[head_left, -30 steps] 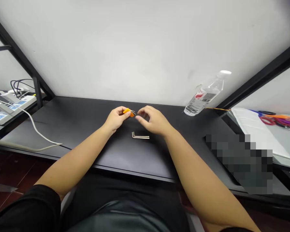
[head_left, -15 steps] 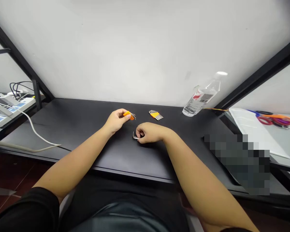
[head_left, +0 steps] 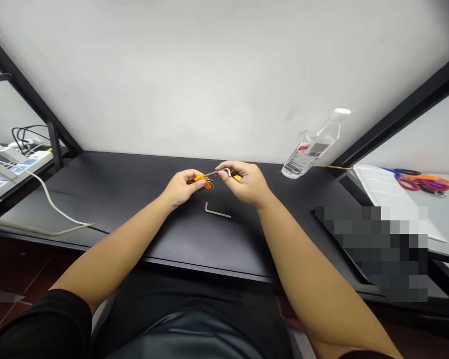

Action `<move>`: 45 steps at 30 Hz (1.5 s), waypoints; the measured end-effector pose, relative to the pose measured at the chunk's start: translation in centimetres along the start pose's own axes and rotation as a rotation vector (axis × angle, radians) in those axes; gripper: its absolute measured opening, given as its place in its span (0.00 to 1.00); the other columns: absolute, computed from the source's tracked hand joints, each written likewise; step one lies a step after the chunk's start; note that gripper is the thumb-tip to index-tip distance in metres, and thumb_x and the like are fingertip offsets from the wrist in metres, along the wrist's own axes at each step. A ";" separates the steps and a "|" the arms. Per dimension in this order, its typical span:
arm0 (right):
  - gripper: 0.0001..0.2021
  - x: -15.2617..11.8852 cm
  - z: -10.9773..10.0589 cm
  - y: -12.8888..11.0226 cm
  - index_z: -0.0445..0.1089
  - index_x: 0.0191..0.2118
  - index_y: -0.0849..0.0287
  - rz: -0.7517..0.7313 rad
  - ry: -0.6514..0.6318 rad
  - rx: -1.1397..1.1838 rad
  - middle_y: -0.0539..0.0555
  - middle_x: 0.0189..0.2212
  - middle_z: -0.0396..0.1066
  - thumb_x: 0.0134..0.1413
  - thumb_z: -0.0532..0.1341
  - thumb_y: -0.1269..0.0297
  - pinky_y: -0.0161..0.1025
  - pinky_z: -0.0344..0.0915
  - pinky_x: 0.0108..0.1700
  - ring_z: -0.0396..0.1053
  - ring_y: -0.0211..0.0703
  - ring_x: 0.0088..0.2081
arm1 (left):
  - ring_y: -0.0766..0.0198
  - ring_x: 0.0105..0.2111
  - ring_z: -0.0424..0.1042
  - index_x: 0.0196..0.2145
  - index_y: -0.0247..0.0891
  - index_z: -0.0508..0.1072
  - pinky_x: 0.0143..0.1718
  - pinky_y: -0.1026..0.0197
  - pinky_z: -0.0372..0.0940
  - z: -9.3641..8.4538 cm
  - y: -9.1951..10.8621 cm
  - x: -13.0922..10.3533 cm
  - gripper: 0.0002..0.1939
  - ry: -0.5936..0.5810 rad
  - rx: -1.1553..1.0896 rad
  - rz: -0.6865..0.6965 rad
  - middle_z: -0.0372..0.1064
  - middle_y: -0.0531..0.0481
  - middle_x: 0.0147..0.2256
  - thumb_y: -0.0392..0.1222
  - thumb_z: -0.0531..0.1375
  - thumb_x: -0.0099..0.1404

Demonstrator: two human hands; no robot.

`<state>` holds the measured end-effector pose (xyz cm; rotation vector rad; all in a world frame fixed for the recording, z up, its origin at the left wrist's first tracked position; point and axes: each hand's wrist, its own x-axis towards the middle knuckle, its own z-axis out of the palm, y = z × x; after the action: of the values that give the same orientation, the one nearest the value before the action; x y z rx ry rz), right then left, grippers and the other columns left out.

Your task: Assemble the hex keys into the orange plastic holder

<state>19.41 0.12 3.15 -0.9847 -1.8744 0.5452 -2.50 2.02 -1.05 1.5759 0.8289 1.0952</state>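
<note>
My left hand (head_left: 180,188) pinches an orange hex key holder (head_left: 202,179) with several short keys sticking out of it. In the fingers of my right hand (head_left: 245,182) is a silver hex key (head_left: 212,173). Its long end reaches the holder's upper edge, and its bent end (head_left: 229,172) points down by my thumb. Whether the tip sits inside a slot I cannot tell. Below both hands another L-shaped hex key (head_left: 217,214) lies loose on the black table. A second orange holder (head_left: 238,178) is mostly hidden behind my right hand.
A clear water bottle (head_left: 301,157) stands at the back right by the wall. On the left is a power strip (head_left: 18,172) with white cables. To the right lie a white sheet (head_left: 381,192), coloured scissors handles (head_left: 430,183) and a pixelated dark object (head_left: 370,249).
My right hand has risen from the table to the holder, now with a hex key in its fingers. One hex key lies where that hand was. My left hand has barely moved.
</note>
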 end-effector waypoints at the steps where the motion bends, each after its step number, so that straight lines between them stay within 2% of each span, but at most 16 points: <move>1: 0.10 0.0 0.1 0.1 0.77 0.41 0.56 -0.011 -0.016 -0.037 0.52 0.31 0.77 0.61 0.62 0.58 0.39 0.67 0.35 0.70 0.41 0.29 | 0.57 0.39 0.78 0.37 0.35 0.77 0.48 0.54 0.69 0.0 -0.1 0.0 0.18 0.002 -0.003 0.000 0.80 0.42 0.38 0.54 0.70 0.59; 6: 0.10 0.1 -0.2 0.7 0.77 0.44 0.56 -0.110 -0.043 -0.185 0.54 0.36 0.79 0.63 0.59 0.64 0.42 0.67 0.38 0.71 0.43 0.31 | 0.58 0.39 0.77 0.37 0.35 0.77 0.47 0.54 0.69 -0.3 -0.3 0.2 0.19 0.002 -0.063 -0.039 0.80 0.43 0.38 0.54 0.71 0.58; 10: 0.11 0.2 -0.2 1.1 0.78 0.45 0.55 -0.176 -0.116 -0.268 0.57 0.41 0.80 0.64 0.57 0.66 0.46 0.69 0.48 0.75 0.49 0.42 | 0.57 0.39 0.78 0.37 0.35 0.78 0.49 0.52 0.68 -0.3 -0.2 0.0 0.20 -0.069 -0.093 -0.123 0.80 0.42 0.38 0.55 0.70 0.58; 12: 0.14 0.1 0.2 1.1 0.76 0.51 0.54 -0.168 -0.188 -0.255 0.58 0.47 0.79 0.66 0.55 0.64 0.49 0.69 0.53 0.74 0.51 0.50 | 0.57 0.38 0.78 0.36 0.35 0.78 0.49 0.52 0.69 -0.3 -0.1 -0.1 0.20 -0.090 -0.096 -0.146 0.80 0.41 0.37 0.56 0.71 0.57; 15: 0.26 -0.3 0.7 0.9 0.61 0.68 0.51 -0.145 -0.285 -0.181 0.58 0.63 0.68 0.67 0.56 0.59 0.55 0.65 0.62 0.65 0.53 0.63 | 0.56 0.37 0.78 0.34 0.35 0.77 0.48 0.52 0.69 -0.3 -0.2 -0.2 0.20 -0.098 -0.082 -0.150 0.80 0.42 0.36 0.56 0.71 0.56; 17: 0.35 -0.5 0.9 0.8 0.47 0.74 0.48 -0.135 -0.320 -0.144 0.57 0.69 0.59 0.66 0.58 0.55 0.58 0.61 0.66 0.59 0.54 0.68 | 0.57 0.37 0.78 0.34 0.35 0.77 0.46 0.52 0.69 -0.4 -0.3 -0.1 0.19 -0.109 -0.078 -0.151 0.80 0.42 0.35 0.56 0.71 0.57; 19: 0.39 -0.6 0.8 0.8 0.43 0.75 0.48 -0.133 -0.344 -0.124 0.58 0.71 0.56 0.65 0.60 0.53 0.60 0.57 0.68 0.56 0.55 0.70 | 0.58 0.35 0.78 0.34 0.36 0.77 0.44 0.54 0.69 -0.5 -0.4 -0.1 0.19 -0.123 -0.094 -0.174 0.80 0.43 0.34 0.54 0.71 0.57; 25: 0.37 -0.7 0.9 0.8 0.48 0.74 0.50 -0.137 -0.426 -0.117 0.58 0.69 0.59 0.65 0.60 0.49 0.58 0.55 0.70 0.56 0.56 0.70 | 0.65 0.25 0.72 0.32 0.35 0.76 0.28 0.62 0.63 -0.7 -0.5 -0.1 0.19 -0.249 -0.180 -0.292 0.76 0.46 0.28 0.53 0.73 0.53; 30: 0.45 -1.1 2.4 0.4 0.44 0.75 0.55 -0.134 -0.549 -0.134 0.61 0.73 0.49 0.61 0.62 0.44 0.54 0.55 0.70 0.52 0.56 0.71 | 0.59 0.36 0.77 0.39 0.35 0.79 0.40 0.57 0.68 -0.8 -0.4 -0.1 0.22 -0.222 -0.212 -0.259 0.79 0.42 0.37 0.54 0.72 0.55; 33: 0.46 -0.9 2.3 0.3 0.45 0.75 0.56 -0.047 -0.454 -0.221 0.64 0.72 0.50 0.59 0.64 0.44 0.53 0.58 0.67 0.57 0.57 0.69 | 0.59 0.37 0.77 0.39 0.35 0.78 0.43 0.56 0.69 -1.2 -0.3 0.2 0.21 -0.133 -0.159 -0.212 0.79 0.41 0.38 0.55 0.72 0.57; 35: 0.38 -0.6 1.6 0.3 0.57 0.70 0.58 0.064 -0.382 -0.332 0.66 0.67 0.61 0.59 0.63 0.46 0.53 0.64 0.61 0.66 0.58 0.62 | 0.59 0.37 0.77 0.38 0.36 0.78 0.44 0.56 0.69 -1.6 -0.4 0.4 0.20 -0.003 -0.096 -0.157 0.79 0.42 0.38 0.55 0.71 0.58; 36: 0.32 -0.4 1.2 0.2 0.64 0.65 0.58 0.126 -0.396 -0.389 0.65 0.62 0.68 0.60 0.62 0.48 0.51 0.67 0.55 0.71 0.57 0.56 | 0.58 0.38 0.78 0.37 0.36 0.77 0.46 0.55 0.69 -1.9 -0.4 0.6 0.19 0.073 -0.067 -0.127 0.80 0.42 0.38 0.55 0.71 0.58; 38: 0.20 -0.2 0.6 -0.1 0.75 0.51 0.57 0.212 -0.554 -0.473 0.61 0.48 0.78 0.59 0.62 0.50 0.46 0.69 0.43 0.76 0.53 0.44 | 0.57 0.40 0.78 0.37 0.37 0.77 0.48 0.54 0.69 -2.2 -0.5 0.8 0.19 0.210 -0.013 -0.082 0.80 0.42 0.39 0.55 0.70 0.59; 40: 0.14 -0.1 0.7 -0.8 0.77 0.40 0.55 0.242 -0.742 -0.511 0.56 0.38 0.79 0.54 0.64 0.51 0.41 0.65 0.34 0.75 0.49 0.36 | 0.57 0.40 0.78 0.37 0.37 0.77 0.48 0.54 0.69 -2.4 -0.5 0.9 0.18 0.283 0.035 -0.063 0.80 0.42 0.40 0.55 0.69 0.60; 42: 0.11 -0.3 1.4 -1.6 0.76 0.36 0.53 0.258 -0.835 -0.551 0.54 0.36 0.79 0.47 0.67 0.55 0.39 0.61 0.30 0.73 0.47 0.33 | 0.56 0.39 0.78 0.37 0.37 0.76 0.47 0.54 0.69 -2.3 -0.5 0.9 0.17 0.302 0.068 -0.056 0.80 0.42 0.40 0.54 0.68 0.60; 45: 0.08 -0.8 3.2 -2.8 0.76 0.33 0.53 0.264 -0.872 -0.666 0.54 0.33 0.79 0.43 0.67 0.63 0.39 0.58 0.28 0.72 0.47 0.31 | 0.56 0.39 0.79 0.37 0.37 0.76 0.46 0.54 0.70 -1.9 -0.6 0.8 0.15 0.279 0.104 -0.028 0.80 0.42 0.39 0.52 0.67 0.61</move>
<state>15.71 -2.06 3.16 -1.6132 -2.8264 0.5615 -3.96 3.55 -1.30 1.5113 1.1064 1.2882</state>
